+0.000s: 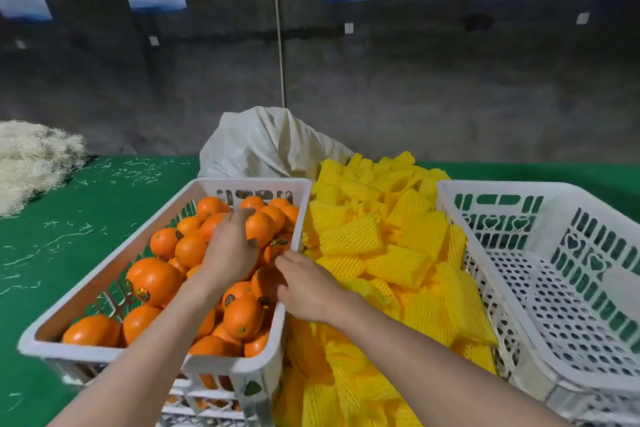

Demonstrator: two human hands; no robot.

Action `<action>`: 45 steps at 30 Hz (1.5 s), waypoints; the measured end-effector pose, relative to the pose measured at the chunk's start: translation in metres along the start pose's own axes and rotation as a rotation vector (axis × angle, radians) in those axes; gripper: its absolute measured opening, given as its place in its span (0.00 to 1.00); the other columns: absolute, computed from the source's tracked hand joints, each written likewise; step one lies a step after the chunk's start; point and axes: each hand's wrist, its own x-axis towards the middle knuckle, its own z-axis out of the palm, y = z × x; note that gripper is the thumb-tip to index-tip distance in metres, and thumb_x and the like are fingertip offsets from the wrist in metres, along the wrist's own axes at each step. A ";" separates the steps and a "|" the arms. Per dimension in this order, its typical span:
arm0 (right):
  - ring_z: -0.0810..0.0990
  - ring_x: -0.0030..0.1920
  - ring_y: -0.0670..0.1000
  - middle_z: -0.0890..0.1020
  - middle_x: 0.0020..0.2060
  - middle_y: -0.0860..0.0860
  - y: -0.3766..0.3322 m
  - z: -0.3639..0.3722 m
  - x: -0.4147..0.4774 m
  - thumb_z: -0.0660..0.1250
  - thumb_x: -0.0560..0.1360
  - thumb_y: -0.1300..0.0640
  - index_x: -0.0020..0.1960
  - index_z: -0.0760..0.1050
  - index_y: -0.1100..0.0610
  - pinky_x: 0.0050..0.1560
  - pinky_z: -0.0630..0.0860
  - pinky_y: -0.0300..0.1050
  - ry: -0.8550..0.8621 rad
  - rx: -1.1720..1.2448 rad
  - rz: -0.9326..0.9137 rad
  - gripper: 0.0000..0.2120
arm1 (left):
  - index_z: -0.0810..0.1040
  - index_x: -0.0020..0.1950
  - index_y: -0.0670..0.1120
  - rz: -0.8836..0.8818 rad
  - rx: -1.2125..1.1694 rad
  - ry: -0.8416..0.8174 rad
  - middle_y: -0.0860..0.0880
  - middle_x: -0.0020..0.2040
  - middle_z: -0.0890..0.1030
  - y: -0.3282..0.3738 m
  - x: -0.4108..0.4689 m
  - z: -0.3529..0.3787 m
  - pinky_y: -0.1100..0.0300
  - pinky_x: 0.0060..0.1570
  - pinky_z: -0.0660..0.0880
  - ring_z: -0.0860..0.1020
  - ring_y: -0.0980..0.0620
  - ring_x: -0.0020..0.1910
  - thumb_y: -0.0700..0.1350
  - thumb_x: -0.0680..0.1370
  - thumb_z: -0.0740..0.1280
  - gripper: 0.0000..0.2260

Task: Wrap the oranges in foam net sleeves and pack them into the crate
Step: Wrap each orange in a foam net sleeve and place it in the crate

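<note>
Left hand [230, 250] lies spread over the oranges [156, 279] in the full crate [104, 352], likely choosing one. Right hand [308, 288] curls its fingers round an orange [265, 282] by the rim. Foam net sleeves [398, 253] are heaped alongside for easy reach, with the empty crate [561, 191] to the right on the green desk [69, 218].

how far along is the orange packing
Done: nothing visible; the right crate shows no fruit where its inside is seen. In hand: the left hand and right hand reach into the left crate of bare oranges, none lifted out. Left: every orange, with the yellow sleeves piled between the crates.
</note>
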 end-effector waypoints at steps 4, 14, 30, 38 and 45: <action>0.62 0.70 0.55 0.68 0.68 0.56 0.003 0.004 0.001 0.58 0.80 0.51 0.67 0.69 0.60 0.69 0.63 0.51 -0.019 -0.055 -0.003 0.19 | 0.55 0.77 0.44 -0.058 0.343 -0.172 0.37 0.73 0.63 -0.010 0.045 0.023 0.47 0.68 0.63 0.63 0.38 0.71 0.43 0.74 0.69 0.35; 0.69 0.63 0.58 0.74 0.59 0.59 0.092 -0.045 0.007 0.67 0.75 0.49 0.61 0.70 0.64 0.61 0.62 0.47 0.835 0.262 0.585 0.22 | 0.63 0.72 0.51 0.088 0.417 -0.147 0.42 0.67 0.72 -0.042 0.064 0.042 0.49 0.65 0.61 0.70 0.41 0.66 0.52 0.69 0.76 0.36; 0.81 0.47 0.46 0.81 0.54 0.57 0.085 -0.107 -0.037 0.64 0.76 0.66 0.66 0.68 0.64 0.39 0.76 0.38 0.455 0.977 0.170 0.19 | 0.73 0.63 0.62 -0.064 -1.221 -0.222 0.48 0.66 0.71 0.033 0.007 -0.002 0.53 0.47 0.80 0.78 0.43 0.58 0.42 0.67 0.74 0.29; 0.82 0.41 0.53 0.82 0.41 0.55 0.065 -0.109 -0.084 0.65 0.62 0.65 0.59 0.72 0.61 0.43 0.78 0.46 0.054 1.472 0.054 0.25 | 0.77 0.62 0.41 -0.490 -1.750 -0.562 0.36 0.53 0.82 0.130 -0.028 0.012 0.47 0.46 0.80 0.82 0.40 0.47 0.45 0.71 0.64 0.20; 0.77 0.46 0.53 0.78 0.44 0.57 0.063 -0.104 -0.095 0.62 0.70 0.69 0.50 0.75 0.61 0.49 0.73 0.44 -0.055 1.256 0.012 0.11 | 0.71 0.66 0.39 -0.513 -1.657 -0.454 0.37 0.42 0.81 0.158 -0.048 0.037 0.64 0.24 0.76 0.83 0.51 0.31 0.41 0.73 0.64 0.22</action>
